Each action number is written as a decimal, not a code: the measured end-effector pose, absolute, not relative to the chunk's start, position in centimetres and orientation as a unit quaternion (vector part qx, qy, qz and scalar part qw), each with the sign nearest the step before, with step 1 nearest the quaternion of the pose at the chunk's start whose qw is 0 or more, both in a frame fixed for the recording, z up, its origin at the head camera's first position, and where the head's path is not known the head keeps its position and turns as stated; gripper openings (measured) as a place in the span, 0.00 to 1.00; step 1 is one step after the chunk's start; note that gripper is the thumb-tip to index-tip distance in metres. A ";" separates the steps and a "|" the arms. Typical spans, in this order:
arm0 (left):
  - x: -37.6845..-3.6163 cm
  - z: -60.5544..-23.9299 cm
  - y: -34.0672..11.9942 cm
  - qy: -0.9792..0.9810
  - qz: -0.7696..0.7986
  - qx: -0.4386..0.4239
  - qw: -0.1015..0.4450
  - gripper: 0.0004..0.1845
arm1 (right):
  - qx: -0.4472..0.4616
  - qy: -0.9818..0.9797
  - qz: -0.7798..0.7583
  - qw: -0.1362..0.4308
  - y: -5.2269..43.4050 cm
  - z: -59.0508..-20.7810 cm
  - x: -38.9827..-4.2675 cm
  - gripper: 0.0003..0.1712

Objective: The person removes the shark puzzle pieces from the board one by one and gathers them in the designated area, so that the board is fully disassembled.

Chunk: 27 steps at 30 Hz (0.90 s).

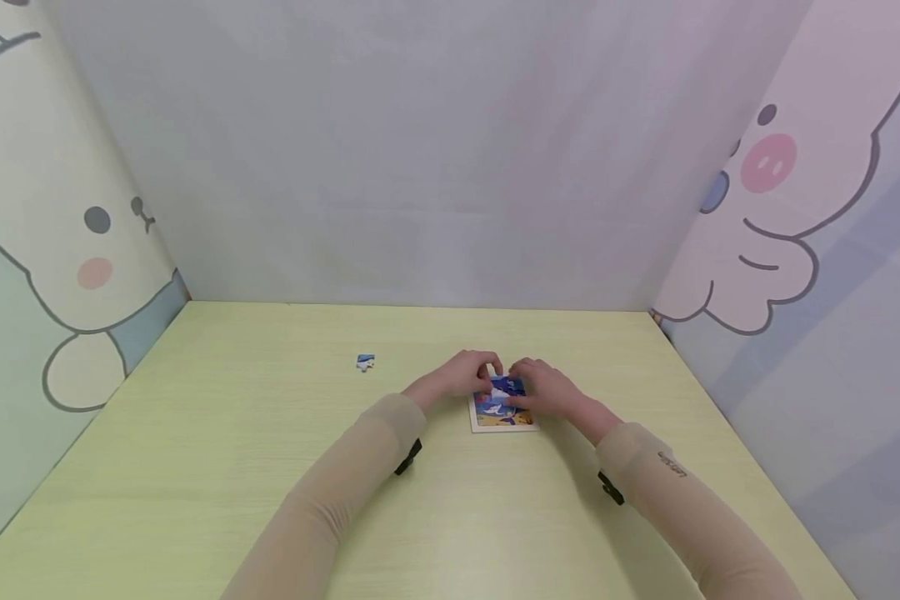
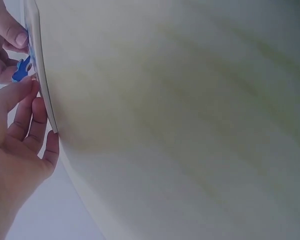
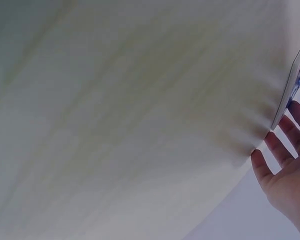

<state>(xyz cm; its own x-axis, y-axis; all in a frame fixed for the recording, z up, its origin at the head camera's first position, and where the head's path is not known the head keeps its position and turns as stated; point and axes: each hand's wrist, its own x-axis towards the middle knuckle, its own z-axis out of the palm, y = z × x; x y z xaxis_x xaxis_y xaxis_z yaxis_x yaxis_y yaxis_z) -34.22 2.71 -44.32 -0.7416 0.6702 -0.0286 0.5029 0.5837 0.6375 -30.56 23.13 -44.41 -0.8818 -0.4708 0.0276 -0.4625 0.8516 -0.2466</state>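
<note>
Tabletop [image 1: 165, 467] smooth, wood-look (faint grain); sleeves [image 1: 330, 500] matt cloth; puzzle board [image 1: 498, 429] smooth, printed

A white-bordered jigsaw [image 1: 501, 417] lies apart from a blue-white piece [image 1: 365, 362].

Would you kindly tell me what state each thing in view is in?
Puzzle board: lying on the table, partly covered.
Loose puzzle piece: picture side up, apart from the board.
Blue piece: tilted up off the board's face.
Left hand: fingers bent, at the blue piece; its grip is partly hidden.
Right hand: fingers spread, at the board's edge.
Sleeves: covering the forearms.
</note>
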 end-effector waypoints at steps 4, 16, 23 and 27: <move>-34.0 -44.2 2.7 0.877 0.316 0.336 0.136 0.12 | -0.243 0.963 -0.113 0.013 23.0 -44.4 -30.5 0.29; -34.4 -43.2 1.3 0.872 0.341 0.328 0.126 0.13 | -0.228 0.968 -0.105 0.022 22.7 -44.3 -30.5 0.33; -35.1 -42.3 -0.6 0.873 0.339 0.329 0.116 0.13 | -0.218 0.970 -0.107 0.027 22.8 -44.5 -30.6 0.31; -35.4 -41.7 -1.9 0.873 0.344 0.324 0.117 0.13 | -0.219 0.969 -0.107 0.026 22.9 -44.6 -30.5 0.31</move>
<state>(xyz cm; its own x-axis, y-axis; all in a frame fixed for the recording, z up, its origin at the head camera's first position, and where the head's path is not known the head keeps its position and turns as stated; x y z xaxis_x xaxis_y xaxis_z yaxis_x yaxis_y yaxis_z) -35.40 -1.88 -41.68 -0.7630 0.6461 0.0196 0.4856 0.5530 0.6770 -30.53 22.90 -44.56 -0.9023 -0.4311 -0.0041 -0.4197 0.8806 -0.2199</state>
